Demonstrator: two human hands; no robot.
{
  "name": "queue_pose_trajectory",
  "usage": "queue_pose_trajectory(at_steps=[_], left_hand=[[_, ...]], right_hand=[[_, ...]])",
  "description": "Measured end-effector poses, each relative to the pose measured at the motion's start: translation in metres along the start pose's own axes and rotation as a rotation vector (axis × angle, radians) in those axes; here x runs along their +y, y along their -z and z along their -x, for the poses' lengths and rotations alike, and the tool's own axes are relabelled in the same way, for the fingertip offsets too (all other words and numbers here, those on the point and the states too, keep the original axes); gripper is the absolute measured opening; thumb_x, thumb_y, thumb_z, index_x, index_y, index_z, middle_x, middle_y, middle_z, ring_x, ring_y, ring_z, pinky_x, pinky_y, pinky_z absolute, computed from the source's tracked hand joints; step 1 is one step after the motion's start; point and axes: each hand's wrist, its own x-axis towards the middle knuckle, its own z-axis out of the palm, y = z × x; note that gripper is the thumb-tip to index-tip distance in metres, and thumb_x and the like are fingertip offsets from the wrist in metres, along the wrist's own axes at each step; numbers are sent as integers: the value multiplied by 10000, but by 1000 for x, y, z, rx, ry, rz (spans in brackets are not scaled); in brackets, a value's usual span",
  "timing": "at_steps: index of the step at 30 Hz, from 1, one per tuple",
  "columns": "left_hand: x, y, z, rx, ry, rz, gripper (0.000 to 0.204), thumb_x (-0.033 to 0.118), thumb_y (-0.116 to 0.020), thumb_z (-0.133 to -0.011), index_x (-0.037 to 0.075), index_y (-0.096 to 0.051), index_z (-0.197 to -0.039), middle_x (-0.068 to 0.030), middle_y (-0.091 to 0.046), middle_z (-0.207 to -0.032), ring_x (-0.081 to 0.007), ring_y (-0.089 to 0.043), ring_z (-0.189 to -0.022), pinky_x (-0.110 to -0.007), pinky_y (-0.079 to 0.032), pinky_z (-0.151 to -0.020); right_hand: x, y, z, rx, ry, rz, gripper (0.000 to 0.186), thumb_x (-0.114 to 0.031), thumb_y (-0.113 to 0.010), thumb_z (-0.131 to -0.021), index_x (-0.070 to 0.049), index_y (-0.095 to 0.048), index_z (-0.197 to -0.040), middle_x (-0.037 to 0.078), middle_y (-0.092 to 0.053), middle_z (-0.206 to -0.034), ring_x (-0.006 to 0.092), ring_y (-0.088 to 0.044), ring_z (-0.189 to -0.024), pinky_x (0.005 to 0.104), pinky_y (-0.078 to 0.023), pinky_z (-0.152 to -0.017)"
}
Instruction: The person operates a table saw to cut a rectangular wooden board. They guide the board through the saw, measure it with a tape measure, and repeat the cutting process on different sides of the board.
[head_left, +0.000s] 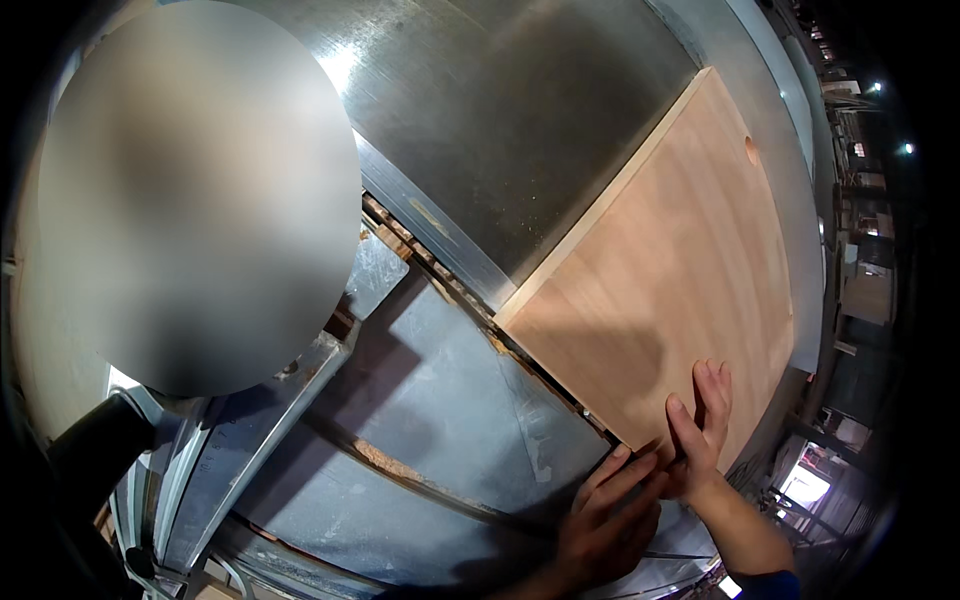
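Note:
A pale plywood board (650,260) with a lighter edge strip and a small round hole lies across the right side of the metal machine table (540,110). My right hand (705,430) rests its spread fingertips on the board near the lower edge. Close beside it, my left hand (610,510) has its fingers extended to the board's lower corner, touching there; whether any reach underneath is unclear. A slot with wood debris runs along the board's lower-left edge, beside a grey lower plate (450,410).
A metal strip (430,215) borders the upper table. At lower left are metal rails (255,460) and a black tube (100,440). A large blurred round patch hides much of the left. A cluttered workshop with lights lies beyond the right edge.

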Motion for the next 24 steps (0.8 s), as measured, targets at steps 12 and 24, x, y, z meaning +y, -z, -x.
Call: queue_pose_trajectory(at_steps=[12, 24], left_hand=[[3, -17, 1, -29, -199, -303, 270, 56, -654, -908, -17, -726, -1158, -228, -673, -1237, -429, -619, -1187, -518, -479, -1054], [-17, -25, -222, 63, -349, -1271, 832, 662, -571, -946, 38, -468, -1487, -322, -518, -1396, -492, -476, -1327, -558, -364, -1114]], right_hand=[[3, 24, -9, 93, 13, -95, 544, -366, -773, -813, -70, -690, -1261, 197, -550, -1429, 413, -528, -1313, 585, -386, -1107], [145, 55, 164, 414, -1433, -543, 730, -409, -746, -875, 10, -496, -1418, 236, -439, -1496, 436, -473, -1320, 490, -396, -1119]])
